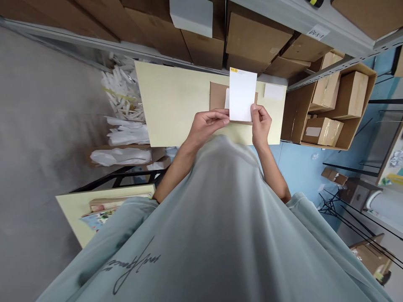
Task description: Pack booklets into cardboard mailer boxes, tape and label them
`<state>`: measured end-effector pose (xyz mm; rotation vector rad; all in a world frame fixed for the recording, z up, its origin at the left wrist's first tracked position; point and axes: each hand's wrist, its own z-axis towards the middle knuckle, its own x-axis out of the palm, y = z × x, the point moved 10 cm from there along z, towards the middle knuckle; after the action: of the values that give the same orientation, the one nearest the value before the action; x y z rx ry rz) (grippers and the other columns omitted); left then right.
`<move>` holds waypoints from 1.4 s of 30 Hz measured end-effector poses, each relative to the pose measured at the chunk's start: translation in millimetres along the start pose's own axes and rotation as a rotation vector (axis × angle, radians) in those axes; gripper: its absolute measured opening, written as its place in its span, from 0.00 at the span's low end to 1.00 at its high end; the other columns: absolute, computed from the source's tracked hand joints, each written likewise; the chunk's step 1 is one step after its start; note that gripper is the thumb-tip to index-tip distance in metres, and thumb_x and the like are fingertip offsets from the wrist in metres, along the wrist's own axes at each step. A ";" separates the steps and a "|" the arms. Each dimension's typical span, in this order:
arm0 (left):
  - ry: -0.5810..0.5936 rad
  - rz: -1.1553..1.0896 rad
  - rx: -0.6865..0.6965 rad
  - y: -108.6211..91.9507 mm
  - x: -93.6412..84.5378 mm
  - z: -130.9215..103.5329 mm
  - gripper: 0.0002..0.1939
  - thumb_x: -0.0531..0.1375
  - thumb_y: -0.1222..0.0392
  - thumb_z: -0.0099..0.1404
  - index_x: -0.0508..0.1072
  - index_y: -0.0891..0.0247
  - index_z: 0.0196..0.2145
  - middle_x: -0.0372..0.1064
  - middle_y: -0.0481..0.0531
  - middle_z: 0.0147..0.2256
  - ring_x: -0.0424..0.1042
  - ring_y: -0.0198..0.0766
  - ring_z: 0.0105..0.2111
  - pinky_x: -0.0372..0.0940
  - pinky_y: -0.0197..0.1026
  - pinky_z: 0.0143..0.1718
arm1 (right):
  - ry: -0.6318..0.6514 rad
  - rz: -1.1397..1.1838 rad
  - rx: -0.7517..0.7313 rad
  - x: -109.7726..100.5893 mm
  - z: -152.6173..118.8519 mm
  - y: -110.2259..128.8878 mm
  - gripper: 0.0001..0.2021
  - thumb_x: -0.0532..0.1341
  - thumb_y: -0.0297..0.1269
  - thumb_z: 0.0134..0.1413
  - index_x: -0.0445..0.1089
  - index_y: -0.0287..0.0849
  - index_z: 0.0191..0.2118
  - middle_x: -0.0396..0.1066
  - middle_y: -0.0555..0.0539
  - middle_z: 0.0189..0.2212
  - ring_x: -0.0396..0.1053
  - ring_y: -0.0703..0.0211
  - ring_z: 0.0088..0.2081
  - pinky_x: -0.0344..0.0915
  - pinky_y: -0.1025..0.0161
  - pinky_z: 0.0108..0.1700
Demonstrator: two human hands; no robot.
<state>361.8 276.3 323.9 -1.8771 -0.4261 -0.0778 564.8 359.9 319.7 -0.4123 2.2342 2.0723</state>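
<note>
A white rectangular card (242,95) with a small yellow-orange mark at its top left is held up over a pale yellow table (176,105). My right hand (261,121) pinches the card's lower right edge between thumb and fingers. At its lower left corner is my left hand (210,122), thumb and fingers closed together on the edge. Behind the card lies a flat brown cardboard piece (217,95), with part of a white paper showing on it. Another white sheet (273,91) rests at the table's right end.
Shelves with brown boxes (255,37) run along the far side. An open carton (360,121) of smaller boxes stands at the right. White packing material (124,90) is piled left. A lower left table (74,209) bears printed items.
</note>
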 end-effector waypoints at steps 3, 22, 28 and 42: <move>0.003 0.007 0.019 -0.8 1.9 1.3 0.20 0.83 0.40 0.54 0.88 0.57 0.33 0.86 0.58 0.51 0.83 0.57 0.56 0.76 0.60 0.62 | 0.003 -0.011 -0.001 0.0 0.3 -3.7 0.33 0.59 0.76 0.71 0.75 0.47 0.41 0.67 0.50 0.35 0.70 0.57 0.40 0.73 0.60 0.44; -0.013 0.073 0.161 1.7 12.1 2.4 0.21 0.81 0.38 0.60 0.86 0.57 0.35 0.86 0.57 0.49 0.83 0.54 0.54 0.77 0.57 0.59 | 0.065 0.019 0.055 2.1 -2.1 -2.7 0.34 0.58 0.78 0.70 0.75 0.48 0.41 0.70 0.50 0.36 0.73 0.55 0.43 0.76 0.58 0.47; 0.024 0.102 0.207 -3.8 22.7 0.8 0.20 0.80 0.38 0.62 0.86 0.57 0.35 0.84 0.56 0.46 0.83 0.51 0.51 0.77 0.56 0.59 | 0.158 0.031 0.121 7.9 -7.8 -24.7 0.31 0.61 0.75 0.70 0.78 0.49 0.45 0.75 0.48 0.38 0.76 0.54 0.45 0.79 0.56 0.48; -0.017 0.295 0.173 -9.7 32.4 -0.1 0.10 0.77 0.51 0.64 0.84 0.56 0.33 0.82 0.54 0.40 0.81 0.49 0.47 0.75 0.52 0.59 | 0.283 -0.237 -0.162 4.9 -29.7 60.5 0.15 0.72 0.57 0.71 0.82 0.51 0.44 0.71 0.48 0.41 0.72 0.54 0.45 0.77 0.53 0.53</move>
<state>388.8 287.1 341.1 -1.7511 -0.1583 0.1674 549.5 333.3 379.8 -0.9868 2.0320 2.1864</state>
